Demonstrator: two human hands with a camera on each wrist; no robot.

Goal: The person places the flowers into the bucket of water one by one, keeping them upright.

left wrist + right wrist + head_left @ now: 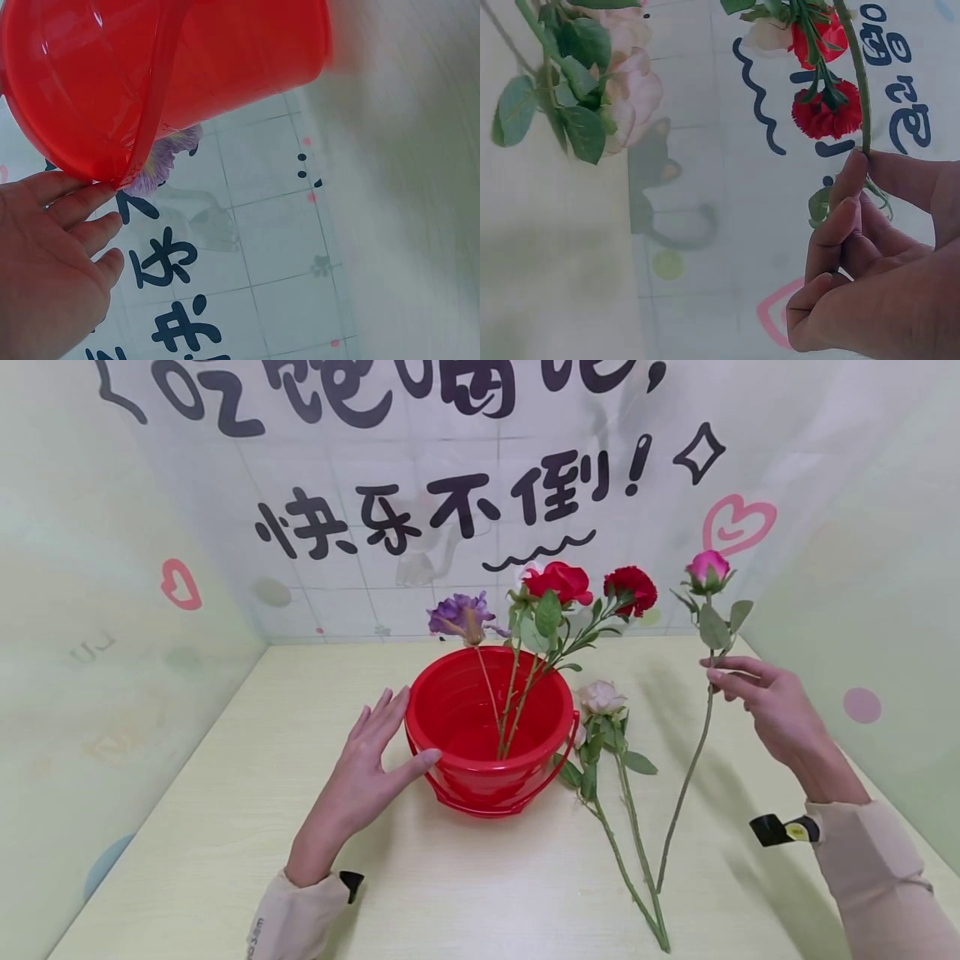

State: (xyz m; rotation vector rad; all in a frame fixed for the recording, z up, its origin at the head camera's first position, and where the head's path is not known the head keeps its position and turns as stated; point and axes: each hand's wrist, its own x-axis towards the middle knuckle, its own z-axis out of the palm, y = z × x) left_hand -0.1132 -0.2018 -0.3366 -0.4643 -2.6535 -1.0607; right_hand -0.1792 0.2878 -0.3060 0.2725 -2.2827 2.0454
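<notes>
A red bucket (pixel 483 785) stands on the table in the head view. In it lean a purple flower (pixel 459 614), a red rose (pixel 558 583) and a red carnation (pixel 632 589). A pale bloom behind the rose is mostly hidden. My left hand (pixel 363 772) touches the bucket's left rim with straight fingers, thumb over the front edge. My right hand (pixel 780 710) pinches the stem of a pink rose (pixel 708 570) just below its leaves, bloom upward; in the right wrist view its stem (pixel 857 75) runs between thumb and fingertips.
Right of the bucket, a pale pink flower (pixel 602 697) with a forked stem lies on the table (pixel 247 827). Printed sheeting (pixel 337 602) with black lettering rises behind the table, and pale walls flank both sides. The bucket's handle (pixel 555 777) hangs down at its front.
</notes>
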